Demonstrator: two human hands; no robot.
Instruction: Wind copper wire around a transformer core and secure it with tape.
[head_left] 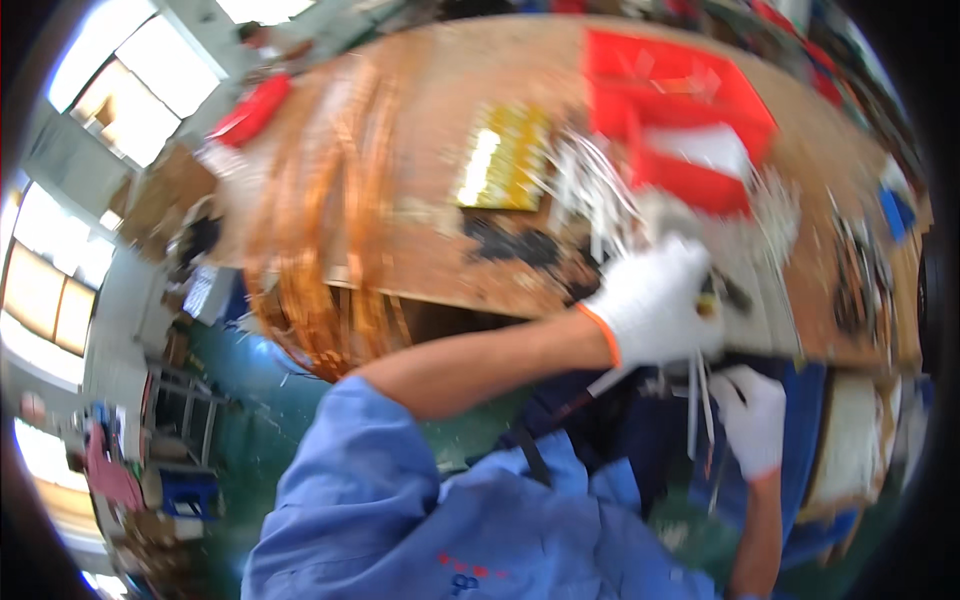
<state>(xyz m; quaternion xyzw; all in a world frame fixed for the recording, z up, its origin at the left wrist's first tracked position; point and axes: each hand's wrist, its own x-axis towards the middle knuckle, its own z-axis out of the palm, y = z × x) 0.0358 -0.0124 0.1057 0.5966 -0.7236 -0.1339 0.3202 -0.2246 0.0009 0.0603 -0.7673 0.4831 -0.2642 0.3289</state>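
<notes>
My left hand, in a white glove with an orange cuff, reaches over the bench's front edge. Its fingers curl downward beside a small dark and yellow part; what they hold is hidden by the glove and blur. Lower and to the right, my right hand, also gloved, has its fingers bent together, and what is in them cannot be made out. White strips hang below the bench edge, close to the right fingertips. Beyond the left hand lies a bundle of loose white strips.
Red bins stand behind the left hand, with a shiny yellow pack to their left. Long copper-coloured strips drape over the bench. Hand tools lie at the right. Another person is at the far left.
</notes>
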